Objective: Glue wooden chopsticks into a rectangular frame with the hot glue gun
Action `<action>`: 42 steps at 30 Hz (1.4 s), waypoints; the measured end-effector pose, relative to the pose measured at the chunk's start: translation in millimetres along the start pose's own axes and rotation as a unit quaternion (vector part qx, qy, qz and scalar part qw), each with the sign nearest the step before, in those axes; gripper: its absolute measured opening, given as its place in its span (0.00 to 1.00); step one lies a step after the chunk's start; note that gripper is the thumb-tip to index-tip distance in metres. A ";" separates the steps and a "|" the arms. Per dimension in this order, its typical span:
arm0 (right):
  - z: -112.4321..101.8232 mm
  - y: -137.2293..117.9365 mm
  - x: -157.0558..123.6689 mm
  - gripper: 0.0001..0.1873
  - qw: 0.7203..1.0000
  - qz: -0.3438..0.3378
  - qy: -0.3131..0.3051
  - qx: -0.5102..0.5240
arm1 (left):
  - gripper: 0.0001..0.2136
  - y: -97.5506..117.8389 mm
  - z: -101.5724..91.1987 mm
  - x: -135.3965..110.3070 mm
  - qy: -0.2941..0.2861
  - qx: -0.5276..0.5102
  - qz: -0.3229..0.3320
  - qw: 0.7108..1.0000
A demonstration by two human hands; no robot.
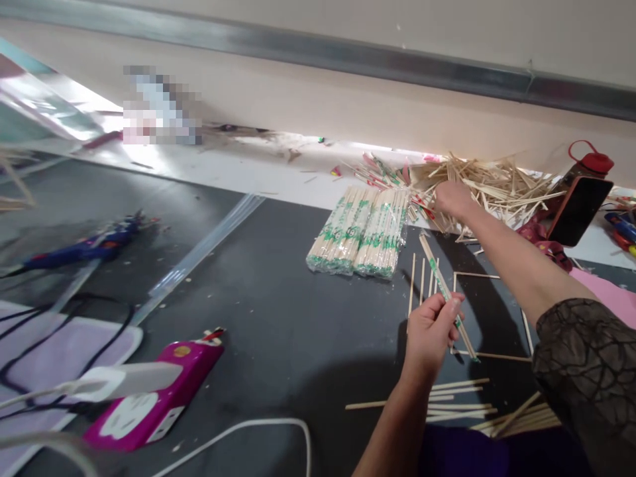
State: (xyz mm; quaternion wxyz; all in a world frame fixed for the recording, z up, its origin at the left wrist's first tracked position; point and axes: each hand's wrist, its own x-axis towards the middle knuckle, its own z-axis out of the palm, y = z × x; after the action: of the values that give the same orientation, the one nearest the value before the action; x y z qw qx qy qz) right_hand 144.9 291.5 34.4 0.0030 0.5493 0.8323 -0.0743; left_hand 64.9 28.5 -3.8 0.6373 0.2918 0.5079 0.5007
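My left hand (pixel 432 331) is closed around a pair of chopsticks (pixel 440 275) in a clear sleeve with green print, tilted above the dark table. My right hand (pixel 453 200) reaches to the far side, at the edge of a heap of loose wooden sticks (pixel 501 189). Its fingers are curled, and whatever they hold is hidden. Left of that hand lie two bundles of wrapped chopsticks (pixel 355 232) in clear plastic. Beneath my left hand, thin sticks form a rectangular outline (pixel 497 356). Nearer to me are several loose sticks (pixel 460 397).
A magenta power strip (pixel 163 391) with a white plug (pixel 134 381) and cables lies at the left. Behind it are a blue glue gun (pixel 89 250) and clear glue sticks (pixel 203 248). A phone (pixel 580 211) leans by a red-capped bottle (pixel 593 162) at the right.
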 end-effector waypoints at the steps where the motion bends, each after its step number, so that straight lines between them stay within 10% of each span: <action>1: -3.3 4.1 4.3 0.14 1.000 0.006 0.009 0.004 | 0.19 -0.3 0.3 -0.2 -0.001 0.002 -0.001 1.000; 7: -20.8 22.7 11.5 0.10 0.988 0.022 0.079 0.131 | 0.16 2.2 4.8 -7.2 0.015 -0.001 0.007 1.000; 11: -24.9 27.4 8.0 0.08 0.928 0.037 0.104 0.357 | 0.14 5.1 8.0 -10.4 0.031 -0.001 0.002 1.000; 24: -25.3 11.5 -62.0 0.07 0.751 0.119 -0.082 0.645 | 0.20 7.2 0.8 -2.5 0.029 -0.041 -0.010 0.999; 31: 0.4 14.7 -113.7 0.05 0.725 0.122 -0.143 0.662 | 0.20 10.6 1.0 -4.3 0.020 -0.066 -0.001 0.998; 42: -0.3 10.1 -177.5 0.09 0.781 0.124 -0.065 0.608 | 0.20 13.8 -0.1 -2.7 0.041 -0.072 0.014 0.996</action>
State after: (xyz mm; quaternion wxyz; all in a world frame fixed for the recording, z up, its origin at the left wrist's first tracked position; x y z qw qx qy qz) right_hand 224.5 133.3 48.9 -0.2688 0.5296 0.5367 -0.5993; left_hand 60.1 30.6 9.3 0.6282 0.2316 0.4916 0.5568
